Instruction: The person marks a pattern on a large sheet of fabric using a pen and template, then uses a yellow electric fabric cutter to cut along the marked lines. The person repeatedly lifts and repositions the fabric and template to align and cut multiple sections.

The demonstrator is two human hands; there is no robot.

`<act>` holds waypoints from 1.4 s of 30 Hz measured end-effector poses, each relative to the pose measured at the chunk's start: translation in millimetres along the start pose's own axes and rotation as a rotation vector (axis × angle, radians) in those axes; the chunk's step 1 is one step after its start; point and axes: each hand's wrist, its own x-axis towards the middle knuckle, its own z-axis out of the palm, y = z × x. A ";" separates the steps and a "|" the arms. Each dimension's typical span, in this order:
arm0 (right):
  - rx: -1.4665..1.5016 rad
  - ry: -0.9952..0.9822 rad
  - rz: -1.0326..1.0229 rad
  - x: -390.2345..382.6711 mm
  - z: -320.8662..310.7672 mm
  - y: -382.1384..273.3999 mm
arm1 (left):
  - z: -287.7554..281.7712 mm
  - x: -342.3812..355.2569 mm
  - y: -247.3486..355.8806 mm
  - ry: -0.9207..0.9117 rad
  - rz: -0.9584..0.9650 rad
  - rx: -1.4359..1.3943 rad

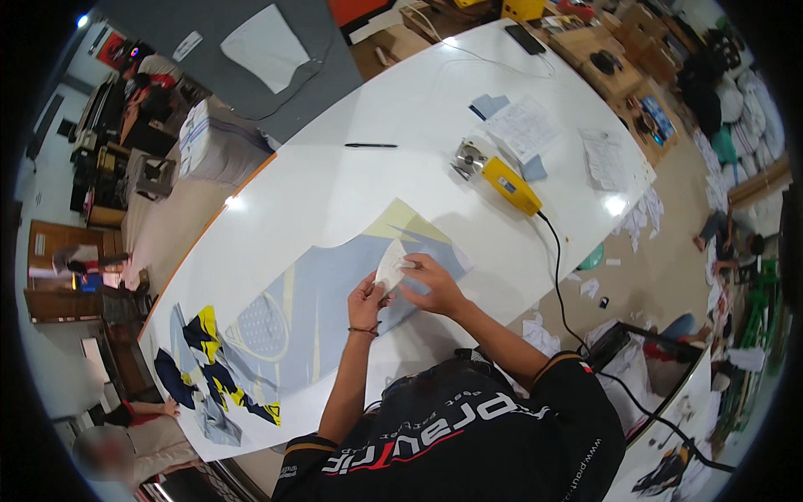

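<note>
Over a pale blue-grey fabric panel with yellowish stripes, I hold up a small white pointed piece; whether it is paper or cloth I cannot tell. Its lower end is gripped by my left hand, fingers curled round it. My right hand has its bent fingertips on the piece's right edge, the thumb lower down. The panel lies spread on the white table, partly hidden beneath my hands, with a pale yellow corner just beyond them.
A yellow electric cloth cutter stands at the right; its black cord runs off the table edge. Papers, a pen and a phone lie farther off. Dark and yellow fabric scraps sit near left, beside another person's hand.
</note>
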 end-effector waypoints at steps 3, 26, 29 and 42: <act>0.105 0.332 0.316 -41.0 -1.7 23.0 | 33.0 -6.6 -16.8 -0.033 0.070 0.075; -0.265 0.545 0.404 -77.9 -39.9 40.3 | 73.0 -17.3 -46.3 0.006 0.508 0.779; -0.343 0.539 0.435 -74.0 -37.4 36.9 | 69.6 -14.3 -50.7 0.007 0.514 0.807; -0.454 0.488 0.420 -79.0 -28.9 54.1 | 65.9 -16.1 -60.5 0.045 0.504 0.856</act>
